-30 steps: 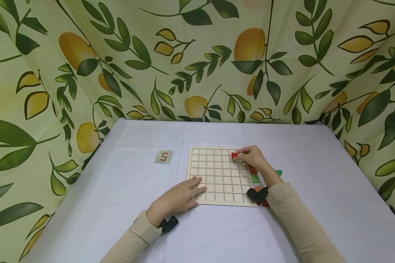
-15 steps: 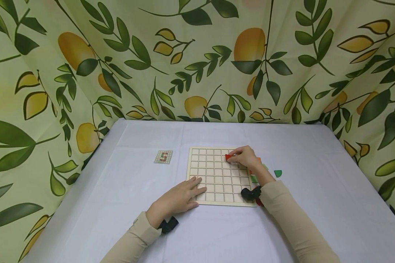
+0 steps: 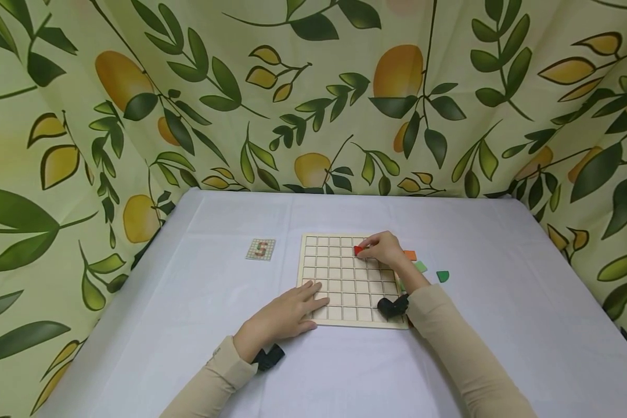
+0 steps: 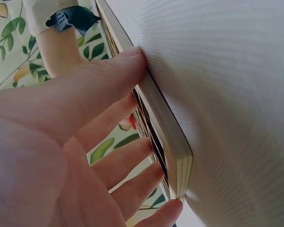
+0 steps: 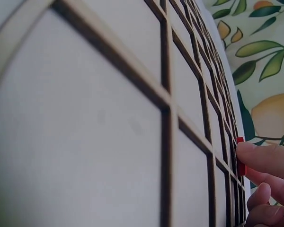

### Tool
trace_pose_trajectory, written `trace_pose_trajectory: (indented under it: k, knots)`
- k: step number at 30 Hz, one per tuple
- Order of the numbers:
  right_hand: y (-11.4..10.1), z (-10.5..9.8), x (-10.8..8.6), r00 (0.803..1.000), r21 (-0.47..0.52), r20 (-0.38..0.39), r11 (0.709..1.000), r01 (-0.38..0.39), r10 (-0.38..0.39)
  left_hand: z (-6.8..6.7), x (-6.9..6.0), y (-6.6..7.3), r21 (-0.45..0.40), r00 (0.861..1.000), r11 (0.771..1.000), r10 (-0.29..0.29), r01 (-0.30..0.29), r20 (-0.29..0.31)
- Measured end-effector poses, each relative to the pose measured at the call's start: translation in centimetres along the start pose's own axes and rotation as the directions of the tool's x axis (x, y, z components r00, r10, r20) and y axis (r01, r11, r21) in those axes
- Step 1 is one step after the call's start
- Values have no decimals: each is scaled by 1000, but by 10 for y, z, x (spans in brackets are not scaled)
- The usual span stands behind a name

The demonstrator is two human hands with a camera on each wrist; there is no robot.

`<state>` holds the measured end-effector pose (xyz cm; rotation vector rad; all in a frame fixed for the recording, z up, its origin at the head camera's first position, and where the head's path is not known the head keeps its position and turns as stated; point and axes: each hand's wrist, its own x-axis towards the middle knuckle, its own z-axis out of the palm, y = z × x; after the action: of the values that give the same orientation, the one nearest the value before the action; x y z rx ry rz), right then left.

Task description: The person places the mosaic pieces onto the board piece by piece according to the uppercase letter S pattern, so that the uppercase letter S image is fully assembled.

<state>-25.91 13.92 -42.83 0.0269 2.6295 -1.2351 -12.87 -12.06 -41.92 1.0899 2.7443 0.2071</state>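
Note:
A pale wooden grid board (image 3: pixel 341 301) lies on the white table. My right hand (image 3: pixel 385 249) pinches a small red piece (image 3: pixel 357 251) over the board's upper right cells; in the right wrist view the red piece (image 5: pixel 241 156) sits at the fingertips of the hand (image 5: pixel 267 170). My left hand (image 3: pixel 284 310) rests with spread, relaxed fingers on the board's lower left corner. The left wrist view shows the thumb of that hand (image 4: pixel 85 113) against the side of the board (image 4: pixel 168 127), the other fingers along its top.
A small card (image 3: pixel 260 249) with an S-like pattern lies left of the board. Right of it are an orange piece (image 3: pixel 410 255), a light green piece (image 3: pixel 420 266) and a dark green piece (image 3: pixel 442 276). The right forearm partly covers other pieces. A leaf-patterned curtain (image 3: pixel 271 128) hangs behind.
My right hand has moved left across the board with the red piece, uncovering the orange and light green pieces on the right. The left hand has stayed in place.

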Motion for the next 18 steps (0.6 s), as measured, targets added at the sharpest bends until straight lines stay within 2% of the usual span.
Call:
trace_pose_trajectory:
  k: [6, 18]
  knots:
    - [-1, 2, 1, 1000, -25, 3, 1000, 8, -8, 2, 1, -1, 3, 1000, 1000, -2, 2, 6]
    - [0, 2, 1, 1000, -7, -4, 1000, -16, 16, 2, 1, -2, 13, 1000, 1000, -1, 1, 7]
